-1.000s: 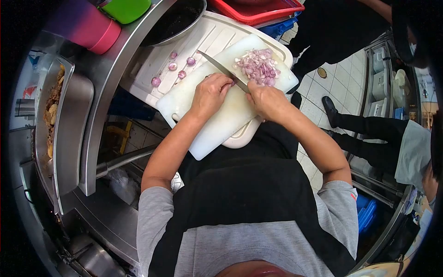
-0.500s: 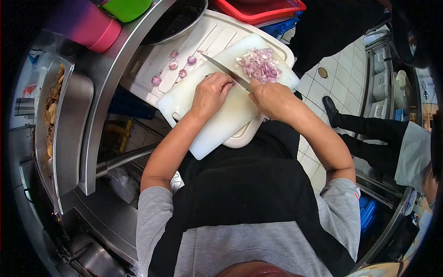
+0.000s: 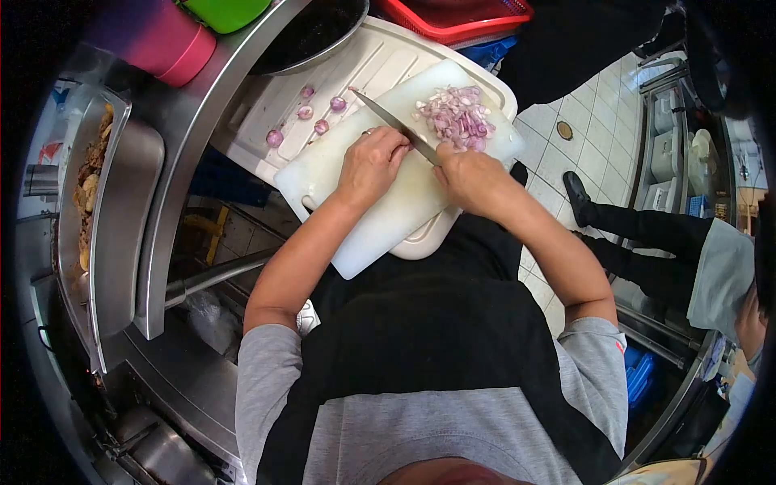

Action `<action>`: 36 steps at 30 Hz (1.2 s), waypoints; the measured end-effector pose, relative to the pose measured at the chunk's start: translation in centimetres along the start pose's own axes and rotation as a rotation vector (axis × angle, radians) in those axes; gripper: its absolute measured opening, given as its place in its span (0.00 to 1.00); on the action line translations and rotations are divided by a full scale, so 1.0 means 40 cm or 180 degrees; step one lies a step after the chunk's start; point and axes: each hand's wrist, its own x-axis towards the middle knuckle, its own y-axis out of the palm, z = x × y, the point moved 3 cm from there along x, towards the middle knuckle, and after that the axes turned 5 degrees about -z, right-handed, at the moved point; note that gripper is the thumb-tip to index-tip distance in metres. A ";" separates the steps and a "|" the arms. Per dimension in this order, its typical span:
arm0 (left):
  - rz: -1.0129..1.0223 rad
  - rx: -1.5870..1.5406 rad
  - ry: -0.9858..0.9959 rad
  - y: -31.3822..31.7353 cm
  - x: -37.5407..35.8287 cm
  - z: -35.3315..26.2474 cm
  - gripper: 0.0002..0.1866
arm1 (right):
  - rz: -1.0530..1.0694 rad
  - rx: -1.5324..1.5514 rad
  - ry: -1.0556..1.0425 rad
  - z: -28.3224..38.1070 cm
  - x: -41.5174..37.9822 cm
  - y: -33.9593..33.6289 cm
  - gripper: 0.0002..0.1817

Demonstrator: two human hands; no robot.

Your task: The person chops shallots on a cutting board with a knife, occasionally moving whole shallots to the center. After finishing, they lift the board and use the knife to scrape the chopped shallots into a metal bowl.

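Observation:
My right hand (image 3: 473,179) grips the handle of a kitchen knife (image 3: 391,121), its blade slanting up and left across the white cutting board (image 3: 372,242). Just left of the blade, my left hand (image 3: 372,166) has its fingers curled down on the board, pinching a small purplish piece, probably shallot, mostly hidden under the fingertips. A heap of chopped shallots (image 3: 457,115) lies on the board's far right part. Several whole peeled shallots (image 3: 338,104) sit beyond the board's left edge on a ribbed cream-coloured lid (image 3: 388,50).
A dark metal pan (image 3: 311,40) and a red basket (image 3: 453,32) stand at the far side. To the left runs a steel counter edge (image 3: 182,153) with a food tray (image 3: 113,210) and pink container (image 3: 190,56). Another person's legs (image 3: 647,230) are at right.
The knife and my right hand have shifted slightly left, closer to the left fingertips. My left hand stays nearly in place. The view has moved a little.

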 end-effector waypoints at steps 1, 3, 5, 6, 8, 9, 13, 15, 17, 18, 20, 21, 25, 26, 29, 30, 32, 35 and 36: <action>-0.0026 -0.0017 0.0032 0.001 -0.001 0.000 0.05 | -0.0001 -0.0001 -0.0003 -0.005 0.003 0.014 0.13; -0.0048 0.0005 0.0053 0.002 0.001 0.001 0.05 | -0.0085 0.0148 0.0047 -0.003 0.011 0.018 0.13; -0.0041 0.0024 0.0072 0.001 -0.002 0.001 0.05 | 0.0084 0.0099 0.0046 0.001 0.007 -0.011 0.14; -0.0029 0.0026 0.0062 0.002 -0.002 0.002 0.05 | 0.0255 0.0024 0.0038 0.005 0.006 -0.030 0.14; -0.0033 0.0016 0.0033 0.006 -0.004 0.003 0.05 | 0.0273 0.0017 0.0019 0.013 -0.007 -0.044 0.14; -0.0032 0.0029 0.0024 0.007 -0.004 0.005 0.04 | 0.0277 0.0015 -0.0010 0.017 -0.009 -0.048 0.14; 0.0009 0.0020 -0.0007 0.004 -0.003 0.005 0.04 | -0.0041 0.0292 0.0092 -0.010 0.015 0.031 0.14; 0.0019 0.0054 0.0017 0.004 -0.004 0.005 0.04 | 0.0153 0.0167 0.0051 -0.011 0.013 0.007 0.15; 0.0008 0.0073 0.0026 0.006 -0.003 0.004 0.04 | 0.0284 0.0019 -0.0065 0.001 0.005 -0.038 0.15; 0.0038 0.0085 0.0000 0.006 -0.005 0.004 0.04 | 0.0303 0.0015 -0.0070 0.002 0.001 -0.034 0.15; 0.0039 0.0096 -0.0004 0.000 -0.006 0.007 0.04 | 0.0231 0.0195 -0.0046 0.004 -0.002 -0.029 0.16; 0.0084 0.0136 -0.0060 -0.001 -0.008 0.007 0.04 | 0.0107 0.0233 0.0009 0.000 0.002 0.002 0.16; 0.0082 0.0058 -0.0046 0.001 0.003 -0.007 0.05 | -0.0077 0.0722 0.0265 -0.032 0.011 0.052 0.16; 0.0037 0.0033 0.0052 0.001 0.006 -0.012 0.05 | 0.0073 0.0833 0.0330 -0.040 0.012 0.045 0.18; 0.0240 0.0057 0.0052 -0.003 0.009 -0.010 0.06 | 0.0171 0.0847 0.0298 -0.060 0.005 0.037 0.20; 0.0223 0.0081 0.0125 -0.004 0.008 -0.009 0.06 | 0.0106 0.0880 0.0297 -0.061 -0.003 0.042 0.20; 0.0193 0.0123 -0.0066 -0.001 0.006 -0.003 0.05 | 0.0015 0.0888 0.0259 -0.048 -0.009 0.038 0.20; 0.0247 0.0057 -0.0322 0.009 0.009 -0.002 0.05 | 0.0112 0.0803 0.0550 -0.033 -0.024 0.027 0.20; 0.0300 0.0021 -0.0513 0.011 0.004 -0.001 0.05 | 0.0134 0.0794 0.0541 -0.036 -0.026 0.032 0.20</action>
